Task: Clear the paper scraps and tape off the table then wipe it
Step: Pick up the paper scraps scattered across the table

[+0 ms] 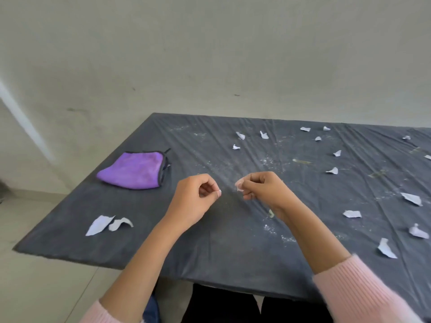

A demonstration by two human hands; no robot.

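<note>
Above the table (210,252), the right hand (263,190) pinches a pale scrap (239,188) at its fingertips. The left hand (193,199), just beside it, pinches a tiny pale fleck (219,191).

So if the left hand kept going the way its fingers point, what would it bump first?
Probably the right hand, which pinches a small pale scrap just across from the left hand.

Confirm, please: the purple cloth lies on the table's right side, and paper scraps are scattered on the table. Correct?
No, the head view shows the cloth on the left side of the table, not the right. The scraps are scattered on it.
</note>
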